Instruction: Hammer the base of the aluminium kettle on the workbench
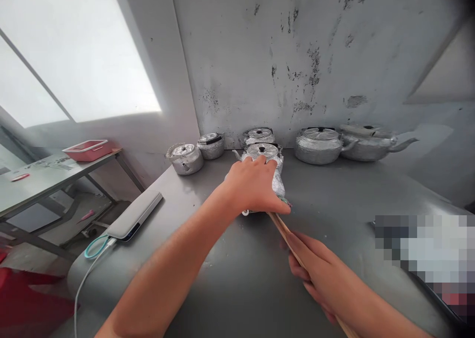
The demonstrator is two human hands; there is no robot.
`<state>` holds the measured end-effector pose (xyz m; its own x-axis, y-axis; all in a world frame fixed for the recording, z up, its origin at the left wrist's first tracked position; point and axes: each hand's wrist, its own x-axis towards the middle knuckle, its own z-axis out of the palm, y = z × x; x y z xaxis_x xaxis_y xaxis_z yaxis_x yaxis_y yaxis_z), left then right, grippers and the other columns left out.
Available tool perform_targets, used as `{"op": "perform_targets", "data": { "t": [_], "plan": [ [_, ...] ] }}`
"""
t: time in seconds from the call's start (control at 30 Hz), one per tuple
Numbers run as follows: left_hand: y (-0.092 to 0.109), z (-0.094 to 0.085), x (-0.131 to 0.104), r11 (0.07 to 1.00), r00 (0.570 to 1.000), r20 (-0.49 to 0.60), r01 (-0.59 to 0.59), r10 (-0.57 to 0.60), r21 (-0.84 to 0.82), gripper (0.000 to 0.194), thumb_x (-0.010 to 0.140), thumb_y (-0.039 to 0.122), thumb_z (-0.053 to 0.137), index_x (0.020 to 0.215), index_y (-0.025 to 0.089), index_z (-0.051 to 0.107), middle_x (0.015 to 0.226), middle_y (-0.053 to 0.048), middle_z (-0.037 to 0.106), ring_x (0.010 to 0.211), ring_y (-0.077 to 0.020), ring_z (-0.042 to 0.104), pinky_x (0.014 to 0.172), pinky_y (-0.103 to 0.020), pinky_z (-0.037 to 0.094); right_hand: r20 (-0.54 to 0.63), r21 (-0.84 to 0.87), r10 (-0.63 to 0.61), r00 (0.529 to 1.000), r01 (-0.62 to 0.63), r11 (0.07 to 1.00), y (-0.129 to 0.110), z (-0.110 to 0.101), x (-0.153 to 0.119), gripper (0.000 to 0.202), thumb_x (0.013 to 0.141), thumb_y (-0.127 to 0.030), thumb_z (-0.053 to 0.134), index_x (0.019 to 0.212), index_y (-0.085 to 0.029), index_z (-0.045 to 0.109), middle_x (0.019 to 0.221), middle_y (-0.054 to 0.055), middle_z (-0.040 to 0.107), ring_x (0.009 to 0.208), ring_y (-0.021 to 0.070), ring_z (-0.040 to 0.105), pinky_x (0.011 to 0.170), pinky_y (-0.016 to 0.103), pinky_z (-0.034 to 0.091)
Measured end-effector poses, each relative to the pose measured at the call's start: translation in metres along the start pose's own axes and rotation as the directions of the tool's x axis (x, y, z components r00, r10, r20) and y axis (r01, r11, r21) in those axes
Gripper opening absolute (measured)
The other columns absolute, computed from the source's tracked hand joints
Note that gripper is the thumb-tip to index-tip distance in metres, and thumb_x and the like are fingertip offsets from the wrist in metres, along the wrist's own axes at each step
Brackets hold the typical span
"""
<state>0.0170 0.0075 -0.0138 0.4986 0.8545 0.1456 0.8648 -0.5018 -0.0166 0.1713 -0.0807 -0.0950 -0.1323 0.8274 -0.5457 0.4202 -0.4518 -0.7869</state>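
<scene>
My left hand [254,184] reaches over a silvery crinkled item [278,184] at the middle of the grey table [230,273], fingers spread over its top and thumb out to the right. My right hand [311,264] is closed around a thin wooden stick [281,225], whose far end passes under my left thumb. Just beyond my left hand stands a silver kettle [261,151] with a black lid knob; another kettle [259,134] is behind it. What lies under my left palm is mostly hidden.
Small kettles [185,160] [211,146] stand back left, larger kettles [319,147] [367,145] back right by the wall. A power bank [136,215] with a cable lies left. A pixelated dark-edged object [426,259] is at right. A side table holds a pink container [89,150].
</scene>
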Motion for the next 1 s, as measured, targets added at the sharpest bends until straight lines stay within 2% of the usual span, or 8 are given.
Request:
{"op": "perform_targets", "data": {
  "t": [0.1,0.23,0.33,0.5,0.7,0.83,1.0],
  "plan": [
    [-0.001,0.000,0.000,1.000,1.000,-0.005,-0.001,0.001,-0.001,0.081,0.066,0.073,0.060,0.129,0.021,0.054,0.122,-0.009,0.061,0.106,-0.0317,0.057,0.080,-0.042,0.051,0.037,-0.019,0.029,0.999,-0.028,0.999,-0.003,-0.001,-0.001,0.037,0.099,-0.056,0.029,0.100,-0.024,0.047,0.068,-0.008,0.037,0.040,0.0059,0.023,0.029,0.017,0.027],
    [-0.001,0.001,0.000,1.000,1.000,-0.010,-0.005,0.005,-0.005,0.080,0.066,0.073,0.061,0.126,0.021,0.056,0.120,-0.009,0.062,0.105,-0.0315,0.057,0.080,-0.042,0.051,0.023,0.000,0.043,0.999,-0.043,0.999,-0.006,-0.003,-0.001,0.034,0.101,-0.053,0.026,0.101,-0.025,0.046,0.063,-0.010,0.035,0.037,0.0064,0.022,0.028,0.017,0.027],
    [-0.001,0.000,0.000,1.000,1.000,-0.010,-0.003,0.003,-0.006,0.079,0.066,0.073,0.060,0.127,0.021,0.055,0.120,-0.009,0.062,0.105,-0.0315,0.057,0.081,-0.042,0.050,0.070,-0.011,0.049,0.996,-0.048,0.999,-0.007,-0.006,-0.002,0.032,0.101,-0.052,0.027,0.097,-0.025,0.044,0.059,-0.010,0.036,0.033,0.0061,0.022,0.028,0.019,0.030],
    [-0.003,-0.001,-0.001,1.000,1.000,-0.009,-0.009,0.008,-0.027,0.082,0.068,0.073,0.059,0.132,0.022,0.053,0.125,-0.010,0.061,0.109,-0.0323,0.056,0.087,-0.042,0.049,-0.004,-0.029,-0.056,0.998,0.056,0.998,-0.009,-0.008,-0.006,0.038,0.101,-0.053,0.025,0.086,-0.024,0.043,0.057,-0.010,0.038,0.033,0.0063,0.030,0.033,0.020,0.031],
    [-0.003,-0.003,-0.002,0.999,1.000,0.000,0.004,-0.004,-0.041,0.083,0.068,0.073,0.060,0.133,0.023,0.053,0.126,-0.010,0.061,0.111,-0.0334,0.056,0.087,-0.042,0.049,0.064,-0.033,-0.080,0.995,0.082,0.996,-0.002,-0.004,0.000,0.039,0.102,-0.046,0.024,0.079,-0.022,0.044,0.059,-0.008,0.038,0.040,0.0077,0.034,0.040,0.021,0.036],
    [-0.003,-0.003,-0.002,0.999,1.000,0.007,0.005,-0.005,-0.044,0.082,0.068,0.073,0.060,0.133,0.023,0.053,0.127,-0.010,0.061,0.111,-0.0342,0.057,0.086,-0.042,0.048,0.071,-0.063,-0.086,0.994,0.091,0.994,0.002,-0.006,0.001,0.035,0.101,-0.045,0.029,0.078,-0.023,0.044,0.063,-0.007,0.035,0.048,0.0096,0.031,0.041,0.021,0.032],
    [-0.004,-0.003,-0.001,0.999,1.000,0.006,0.010,-0.010,-0.046,0.083,0.068,0.072,0.062,0.135,0.023,0.052,0.125,-0.009,0.061,0.110,-0.0328,0.056,0.088,-0.042,0.048,-0.013,-0.131,-0.245,0.969,0.241,0.961,0.003,-0.007,-0.004,0.039,0.102,-0.049,0.029,0.074,-0.024,0.039,0.067,-0.006,0.033,0.057,0.0124,0.028,0.048,0.023,0.028]
  ]
}}
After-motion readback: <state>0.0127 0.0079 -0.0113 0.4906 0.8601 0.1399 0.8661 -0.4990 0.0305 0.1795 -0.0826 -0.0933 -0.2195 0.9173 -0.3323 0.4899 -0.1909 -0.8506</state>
